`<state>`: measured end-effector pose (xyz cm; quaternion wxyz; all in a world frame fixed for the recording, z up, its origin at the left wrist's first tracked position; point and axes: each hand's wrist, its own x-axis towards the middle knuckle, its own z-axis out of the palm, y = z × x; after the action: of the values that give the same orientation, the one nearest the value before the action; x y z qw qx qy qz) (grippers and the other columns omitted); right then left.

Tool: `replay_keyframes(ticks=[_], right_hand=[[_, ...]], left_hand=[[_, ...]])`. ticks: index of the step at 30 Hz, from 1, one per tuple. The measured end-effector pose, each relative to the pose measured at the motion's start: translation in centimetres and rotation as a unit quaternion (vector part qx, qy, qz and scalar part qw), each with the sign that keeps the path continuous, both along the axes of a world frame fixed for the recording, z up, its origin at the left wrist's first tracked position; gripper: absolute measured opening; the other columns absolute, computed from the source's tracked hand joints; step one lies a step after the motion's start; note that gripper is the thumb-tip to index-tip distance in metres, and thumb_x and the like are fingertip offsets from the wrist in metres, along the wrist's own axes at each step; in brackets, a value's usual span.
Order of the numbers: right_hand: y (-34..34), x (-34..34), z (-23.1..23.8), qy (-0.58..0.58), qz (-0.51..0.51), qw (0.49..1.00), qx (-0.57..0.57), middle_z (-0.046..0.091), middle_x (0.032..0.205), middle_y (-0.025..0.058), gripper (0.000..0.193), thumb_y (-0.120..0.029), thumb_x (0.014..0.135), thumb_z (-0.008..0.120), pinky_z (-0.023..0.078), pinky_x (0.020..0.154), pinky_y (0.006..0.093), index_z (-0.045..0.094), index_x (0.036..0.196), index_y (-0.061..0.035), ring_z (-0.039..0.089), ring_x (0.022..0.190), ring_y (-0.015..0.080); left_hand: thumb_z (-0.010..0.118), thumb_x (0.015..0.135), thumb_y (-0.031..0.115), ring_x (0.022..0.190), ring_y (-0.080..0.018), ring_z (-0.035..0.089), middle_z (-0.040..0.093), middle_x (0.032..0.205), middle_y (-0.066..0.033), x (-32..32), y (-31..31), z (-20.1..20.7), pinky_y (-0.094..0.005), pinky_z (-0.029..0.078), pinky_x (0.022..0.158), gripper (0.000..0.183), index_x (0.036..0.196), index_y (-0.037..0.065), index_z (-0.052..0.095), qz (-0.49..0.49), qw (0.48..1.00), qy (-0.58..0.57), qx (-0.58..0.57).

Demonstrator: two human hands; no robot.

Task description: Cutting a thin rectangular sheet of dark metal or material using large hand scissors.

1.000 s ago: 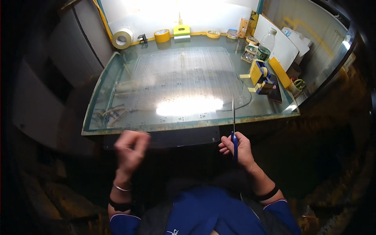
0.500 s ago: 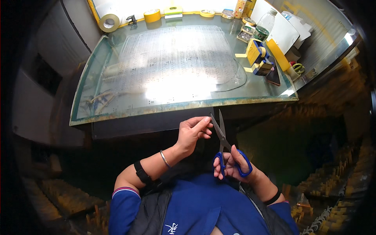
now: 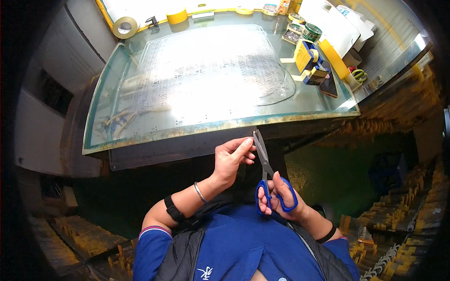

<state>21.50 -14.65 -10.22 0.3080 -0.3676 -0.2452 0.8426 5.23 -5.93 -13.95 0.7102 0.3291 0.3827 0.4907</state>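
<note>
In my right hand (image 3: 282, 196) I hold a pair of scissors (image 3: 265, 165) with blue handles and grey blades, thumb and fingers through the loops. The blades point away from me and are nearly closed, tips just off the table's front edge. My left hand (image 3: 230, 159) is pinched, thumb against forefinger, right beside the blade tips. What sits in that pinch is too small and dark to make out. A dark flat panel (image 3: 178, 149) lies behind the left hand, below the table edge; I cannot tell whether the fingers touch it.
Ahead is a lit glass-topped table (image 3: 154, 122) with a clear printed sheet (image 3: 206, 61) on it. A yellow and blue tape dispenser (image 3: 307, 58), a phone (image 3: 329, 86) and small tins (image 3: 311, 32) stand at its right. Tape rolls (image 3: 124, 28) line the back.
The scissor blades have come closer together, and their tips have shifted slightly left toward my left fingers. My left hand keeps its pinch nearly in place. The view has tilted slightly.
</note>
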Motion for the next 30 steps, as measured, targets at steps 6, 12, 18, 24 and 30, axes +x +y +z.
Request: replay_keyframes(ticks=[6,12,18,24,30], right_hand=[[-0.6,-1.2,0.4,-0.131,-0.029,0.990,0.050,0.053,0.064,0.0067,0.054,-0.052,0.091,0.035,0.044,0.049,0.0228,0.052,0.084,-0.0008,0.055,0.055,0.0138],[-0.9,-1.9,0.3,-0.206,-0.031,0.973,0.103,0.053,0.062,0.0075,0.045,-0.044,0.093,0.039,0.044,0.046,0.0213,0.051,0.082,-0.0011,0.054,0.051,0.0120],[-0.8,-2.1,0.8,-0.259,-0.028,0.961,0.097,0.051,0.056,0.0049,0.038,-0.038,0.091,0.049,0.042,0.041,0.0209,0.051,0.077,-0.0025,0.052,0.045,0.0102],[-0.7,-2.4,0.6,-0.270,-0.047,0.956,0.109,0.052,0.057,0.0030,0.033,-0.033,0.089,0.053,0.042,0.041,0.0201,0.052,0.074,-0.0041,0.052,0.046,0.0086],[0.1,-2.3,0.1,-0.285,-0.050,0.948,0.136,0.052,0.057,0.0015,0.030,-0.031,0.088,0.056,0.042,0.042,0.0192,0.053,0.073,-0.0051,0.052,0.046,0.0073]], left_hand=[[0.061,0.085,0.017,0.061,-0.0082,0.056,0.064,0.080,-0.0058,0.7,-0.7,0.0,-0.0192,0.046,0.051,0.021,0.098,0.000,0.064,0.011,1.000,0.005,0.014],[0.061,0.085,0.016,0.055,-0.0054,0.051,0.064,0.075,-0.0050,0.7,-0.9,0.6,-0.0176,0.042,0.045,0.020,0.097,0.000,0.065,0.013,1.000,0.011,0.023],[0.060,0.085,0.016,0.048,-0.0042,0.047,0.061,0.068,-0.0036,0.2,-1.1,0.7,-0.0174,0.035,0.040,0.020,0.095,0.000,0.065,0.012,0.998,0.040,0.041],[0.060,0.085,0.015,0.043,-0.0048,0.044,0.061,0.067,-0.0047,-0.3,-1.4,1.1,-0.0184,0.033,0.037,0.019,0.094,-0.001,0.065,0.022,0.997,0.055,0.044],[0.060,0.085,0.014,0.042,-0.0055,0.045,0.061,0.067,-0.0067,-0.5,-1.9,0.8,-0.0186,0.033,0.036,0.019,0.094,-0.002,0.065,0.029,0.995,0.073,0.057]])
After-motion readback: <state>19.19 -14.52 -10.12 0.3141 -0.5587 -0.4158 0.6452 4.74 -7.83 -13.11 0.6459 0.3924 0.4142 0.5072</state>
